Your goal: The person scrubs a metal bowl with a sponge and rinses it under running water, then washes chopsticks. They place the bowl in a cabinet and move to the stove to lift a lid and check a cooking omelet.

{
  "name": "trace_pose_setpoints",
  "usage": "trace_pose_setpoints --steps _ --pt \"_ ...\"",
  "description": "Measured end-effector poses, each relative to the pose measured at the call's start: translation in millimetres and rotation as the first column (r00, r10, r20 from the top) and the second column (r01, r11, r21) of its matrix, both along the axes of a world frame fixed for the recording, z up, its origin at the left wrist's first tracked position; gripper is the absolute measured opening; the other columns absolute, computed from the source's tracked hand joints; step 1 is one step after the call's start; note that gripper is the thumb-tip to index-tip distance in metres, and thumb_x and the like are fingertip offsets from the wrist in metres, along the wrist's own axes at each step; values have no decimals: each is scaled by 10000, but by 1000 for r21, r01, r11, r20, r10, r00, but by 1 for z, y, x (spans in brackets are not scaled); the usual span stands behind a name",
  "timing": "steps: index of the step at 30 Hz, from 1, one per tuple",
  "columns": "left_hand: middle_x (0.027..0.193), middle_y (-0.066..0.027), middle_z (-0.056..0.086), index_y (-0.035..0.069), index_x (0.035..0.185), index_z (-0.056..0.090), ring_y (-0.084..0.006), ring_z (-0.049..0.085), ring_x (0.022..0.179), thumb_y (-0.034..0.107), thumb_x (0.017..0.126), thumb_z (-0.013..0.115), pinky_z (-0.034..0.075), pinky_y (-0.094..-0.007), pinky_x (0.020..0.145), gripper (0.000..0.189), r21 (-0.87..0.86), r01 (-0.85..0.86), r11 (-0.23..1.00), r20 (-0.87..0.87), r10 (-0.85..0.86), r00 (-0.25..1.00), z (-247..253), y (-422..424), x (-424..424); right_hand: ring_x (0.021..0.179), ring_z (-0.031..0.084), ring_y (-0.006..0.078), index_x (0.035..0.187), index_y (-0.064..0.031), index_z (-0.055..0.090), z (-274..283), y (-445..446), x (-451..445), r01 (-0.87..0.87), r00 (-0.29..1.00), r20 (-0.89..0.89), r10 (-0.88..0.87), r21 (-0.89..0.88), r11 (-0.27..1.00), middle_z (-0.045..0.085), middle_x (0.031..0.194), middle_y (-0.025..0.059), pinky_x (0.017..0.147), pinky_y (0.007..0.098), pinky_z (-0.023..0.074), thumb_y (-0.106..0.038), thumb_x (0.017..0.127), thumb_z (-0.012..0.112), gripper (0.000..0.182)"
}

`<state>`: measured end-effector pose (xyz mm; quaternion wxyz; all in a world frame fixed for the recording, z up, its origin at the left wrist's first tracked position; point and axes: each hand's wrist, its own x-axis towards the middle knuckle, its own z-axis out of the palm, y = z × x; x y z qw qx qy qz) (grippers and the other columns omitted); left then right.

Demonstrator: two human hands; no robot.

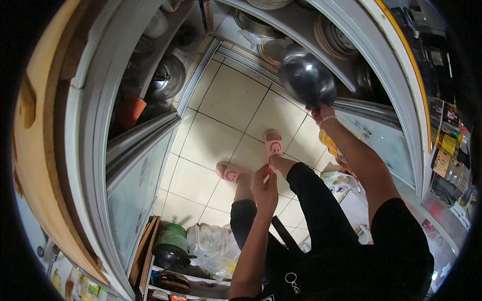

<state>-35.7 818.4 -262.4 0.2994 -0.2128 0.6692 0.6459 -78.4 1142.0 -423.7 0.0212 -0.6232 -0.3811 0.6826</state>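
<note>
My right hand [322, 112] grips the near edge of a dark, shiny, rounded metal pan [307, 75]. The pan is tilted in front of the open cabinet, beside the lower shelf, and it blurs slightly. Whether it has a handle inside my grip is hidden. Stacked plates [271, 50] lie partly behind the pan on the cabinet floor. My left hand [265, 190] hangs above the tiled floor near my pink slipper [273, 145]. Its thumb and fingertips come together, and I see nothing between them.
Cabinet shelves [301, 35] hold more plates [335, 37] and a wide metal pan [256, 24]. A glass-lidded pot [165, 77] sits at left, near an orange block [131, 111]. Glass-panelled doors [141, 203] flank me. Behind are a green basket [171, 239] and plastic bags [211, 244].
</note>
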Motion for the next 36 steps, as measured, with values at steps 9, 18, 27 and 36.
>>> trace_pose_setpoints --steps 9,18,27,36 --pt "1048 -137 609 4 891 533 -156 564 982 51 878 545 429 -266 861 51 0 29 1000 179 -29 983 -34 -23 41 802 598 323 921 -69 599 -141 169 -53 -644 737 535 414 367 671 611 885 133 707 485 489 -347 876 419 334" --pt "1024 -124 617 -11 904 542 -148 575 941 36 867 542 447 -259 822 60 -43 -2 999 156 9 988 2 -37 26 611 582 316 993 -94 525 -62 89 -68 498 844 -225 -487 -6 867 601 832 143 525 409 507 -236 885 458 191" --pt "801 -83 646 -12 865 576 -116 598 760 123 873 547 453 -227 718 138 -35 38 999 155 -33 987 126 -106 15 532 594 265 851 -55 557 86 -65 27 109 993 29 -112 90 990 614 714 143 391 332 451 -121 796 619 106" --pt "679 -74 571 -8 756 544 -149 566 629 56 879 480 491 -278 671 153 156 -383 910 -164 406 899 262 -228 1 472 531 83 902 -22 594 325 -193 -104 -382 749 -312 584 517 766 598 649 40 381 208 387 -158 856 595 144"
